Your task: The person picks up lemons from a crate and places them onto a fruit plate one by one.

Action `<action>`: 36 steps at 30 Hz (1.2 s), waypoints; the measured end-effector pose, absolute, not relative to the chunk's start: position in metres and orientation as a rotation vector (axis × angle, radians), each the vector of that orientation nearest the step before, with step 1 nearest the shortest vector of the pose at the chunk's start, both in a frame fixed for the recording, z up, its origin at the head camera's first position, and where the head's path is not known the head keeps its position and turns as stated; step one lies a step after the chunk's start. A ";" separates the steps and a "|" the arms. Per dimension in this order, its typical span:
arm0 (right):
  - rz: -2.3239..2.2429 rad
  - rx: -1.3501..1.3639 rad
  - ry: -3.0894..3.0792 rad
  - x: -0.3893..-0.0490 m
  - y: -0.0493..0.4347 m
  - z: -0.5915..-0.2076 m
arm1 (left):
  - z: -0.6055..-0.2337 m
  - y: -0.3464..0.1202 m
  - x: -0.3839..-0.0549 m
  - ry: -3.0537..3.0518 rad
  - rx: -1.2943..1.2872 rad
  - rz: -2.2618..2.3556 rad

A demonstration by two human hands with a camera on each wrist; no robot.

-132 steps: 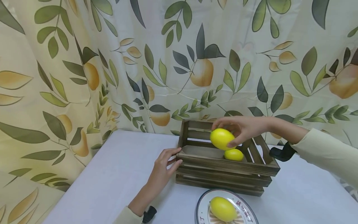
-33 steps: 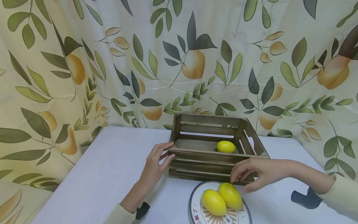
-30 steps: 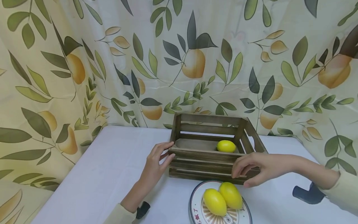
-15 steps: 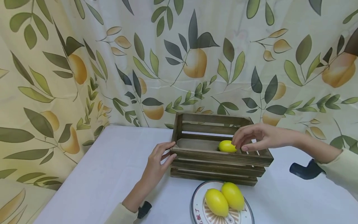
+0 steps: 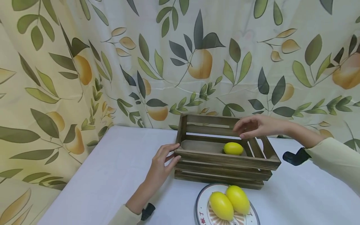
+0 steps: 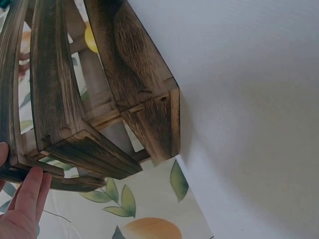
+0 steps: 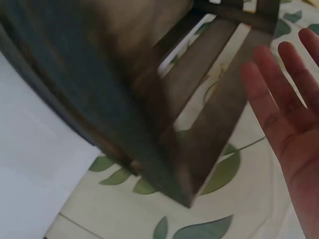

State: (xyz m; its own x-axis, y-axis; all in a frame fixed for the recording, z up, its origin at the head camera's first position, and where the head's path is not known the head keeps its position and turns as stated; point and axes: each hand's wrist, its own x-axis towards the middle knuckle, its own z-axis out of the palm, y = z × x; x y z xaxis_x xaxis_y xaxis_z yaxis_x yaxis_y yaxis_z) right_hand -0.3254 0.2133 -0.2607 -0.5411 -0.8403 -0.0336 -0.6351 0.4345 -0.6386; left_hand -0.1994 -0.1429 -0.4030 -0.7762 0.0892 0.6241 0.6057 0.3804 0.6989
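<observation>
A brown slatted wooden crate (image 5: pixel 222 159) stands on the table with one yellow lemon (image 5: pixel 233 148) inside, toward its right end. My left hand (image 5: pixel 161 164) holds the crate's front left corner; in the left wrist view its fingertips (image 6: pixel 35 186) touch the end slats. Above the crate's right rear part hovers my right hand (image 5: pixel 254 125), loosely bent and holding nothing. Its spread fingers (image 7: pixel 269 74) show in the right wrist view beside the crate. In front of the crate, a patterned round plate (image 5: pixel 202 207) carries two lemons (image 5: pixel 221 205) side by side.
A white cloth covers the table (image 5: pixel 135 150). Behind and to the left hangs a curtain (image 5: pixel 112 78) printed with leaves and fruit. Dark straps with camera mounts sit on both wrists.
Since the oldest frame, my right hand has put a lemon from the crate onto the plate and let go. It has then risen back over the crate. My left hand stays on the corner.
</observation>
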 end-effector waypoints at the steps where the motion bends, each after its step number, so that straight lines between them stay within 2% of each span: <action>1: -0.809 -1.224 2.357 -0.328 0.214 -0.263 | -0.403 -0.143 -0.200 -2.150 -0.599 -1.393; 7: -0.752 -1.120 2.368 -0.343 0.219 -0.281 | -0.403 -0.143 -0.200 -2.144 -0.604 -1.402; 21: -0.677 -1.139 2.320 -0.359 0.209 -0.311 | -0.407 -0.144 -0.201 -2.134 -0.606 -1.399; 36: -0.357 -1.079 2.380 -0.362 0.193 -0.331 | -0.408 -0.144 -0.203 -2.108 -0.619 -1.394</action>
